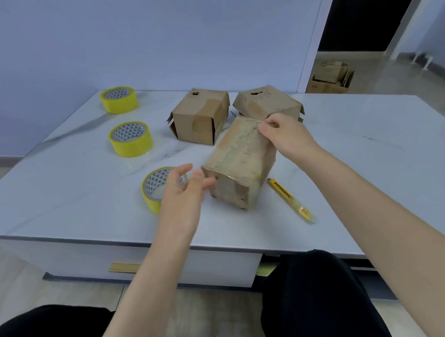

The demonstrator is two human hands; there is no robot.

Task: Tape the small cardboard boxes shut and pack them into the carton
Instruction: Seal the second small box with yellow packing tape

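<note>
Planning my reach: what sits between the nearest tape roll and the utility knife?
Head view: the small box, gripped at its far edge by the right hand, lies between them; the left hand is at its near end.

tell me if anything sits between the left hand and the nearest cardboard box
Nothing visible does: the left hand is right at the near end of the nearest cardboard box. The tape roll lies left of the box, partly hidden by that hand; the utility knife, on its right.
</note>
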